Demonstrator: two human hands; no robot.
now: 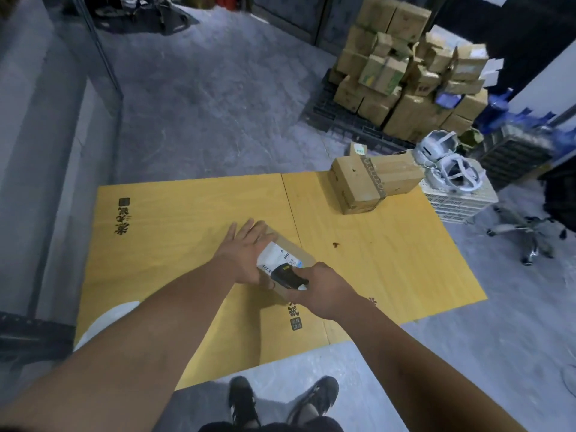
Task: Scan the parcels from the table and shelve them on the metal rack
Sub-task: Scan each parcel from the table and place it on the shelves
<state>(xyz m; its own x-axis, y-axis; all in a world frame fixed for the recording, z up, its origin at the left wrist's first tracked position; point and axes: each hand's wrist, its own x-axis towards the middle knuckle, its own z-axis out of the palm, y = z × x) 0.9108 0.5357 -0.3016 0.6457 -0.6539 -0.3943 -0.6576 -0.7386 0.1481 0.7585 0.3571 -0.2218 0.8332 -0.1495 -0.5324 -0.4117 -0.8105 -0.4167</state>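
Here, left hand (246, 254) fingers straight on parcel (285, 255), right hand (324, 291) fingers curled round scanner (285, 275)

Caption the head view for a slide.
Left hand steadies a brown cardboard parcel on the yellow table; right hand aims a black scanner.

Viewpoint: your head camera looks steeply down from standing height.
Facing: forward over the yellow surface (174, 219) toward the stacked cartons (402, 76).
Nearness: your forearms fill the lower frame.
Coverage: single wide-angle view.
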